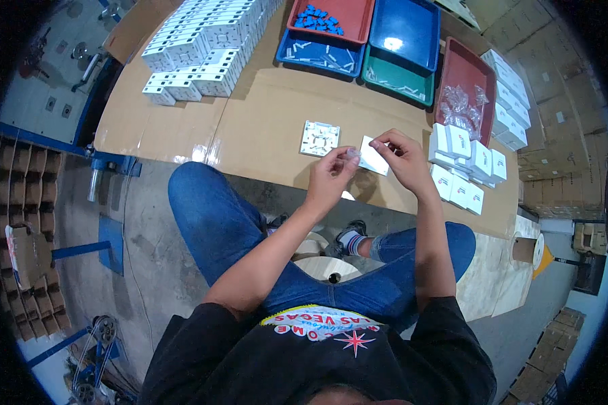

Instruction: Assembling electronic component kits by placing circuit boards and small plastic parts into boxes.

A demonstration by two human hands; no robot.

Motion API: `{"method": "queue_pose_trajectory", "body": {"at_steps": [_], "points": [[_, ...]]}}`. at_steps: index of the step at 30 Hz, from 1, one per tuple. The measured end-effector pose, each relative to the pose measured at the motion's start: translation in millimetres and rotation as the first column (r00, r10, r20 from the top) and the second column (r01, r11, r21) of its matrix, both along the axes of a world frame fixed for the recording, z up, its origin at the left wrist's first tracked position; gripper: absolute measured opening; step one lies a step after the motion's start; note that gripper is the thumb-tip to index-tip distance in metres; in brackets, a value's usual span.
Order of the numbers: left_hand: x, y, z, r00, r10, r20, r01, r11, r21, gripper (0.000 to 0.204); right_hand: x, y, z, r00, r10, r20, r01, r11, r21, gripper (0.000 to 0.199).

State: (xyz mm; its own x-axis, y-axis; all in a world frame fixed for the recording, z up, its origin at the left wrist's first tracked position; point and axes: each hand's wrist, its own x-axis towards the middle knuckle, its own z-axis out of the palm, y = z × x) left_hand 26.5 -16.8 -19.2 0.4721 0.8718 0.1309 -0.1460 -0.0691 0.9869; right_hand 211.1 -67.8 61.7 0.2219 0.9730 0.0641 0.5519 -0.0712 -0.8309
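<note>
A flat white square plate (371,160) lies on the cardboard-covered table between my hands. My left hand (332,177) is closed in a pinch at the plate's left edge. Something small and pale shows at its fingertips, too small to name. On the other side my right hand (405,162) bends over the plate's upper right part, thumb and fingers pressed together; what they hold, if anything, is hidden. Just beyond my left hand a white square frame piece (319,138) with a cut-out pattern lies face up.
Stacked white frame pieces (206,50) rise at the far left. Beyond the hands, a red tray (358,12) holds blue parts, and blue (351,73) and green trays (422,98) hold small white parts. A red tray (446,101) contains clear bags. White boxes (467,162) pile up at right.
</note>
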Motion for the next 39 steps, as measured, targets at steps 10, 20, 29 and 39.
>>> {"method": "queue_pose_trajectory", "body": {"at_steps": [10,20,29,39], "points": [[7.6,-7.0,-35.5,0.986,-0.162,-0.041,0.144,0.949,-0.282,0.035,99.3,64.1,-45.3,0.926,-0.247,0.285,0.263,0.965,-0.018,0.023],[11.7,-6.9,-49.5,0.981,-0.165,0.102,0.189,0.932,-0.310,0.032,149.3,194.6,-76.6,0.765,-0.198,0.613,0.292,0.955,-0.055,0.018],[8.9,-5.2,-47.0,0.982,-0.164,0.096,0.186,0.933,-0.307,0.033,154.2,221.0,-105.9,0.781,-0.276,0.560,0.392,0.915,-0.097,0.019],[9.1,-8.4,-53.4,0.975,-0.216,0.042,0.219,0.928,-0.300,0.034,147.8,179.1,-81.0,0.771,-0.337,0.541,0.356,0.931,0.073,0.023]]}}
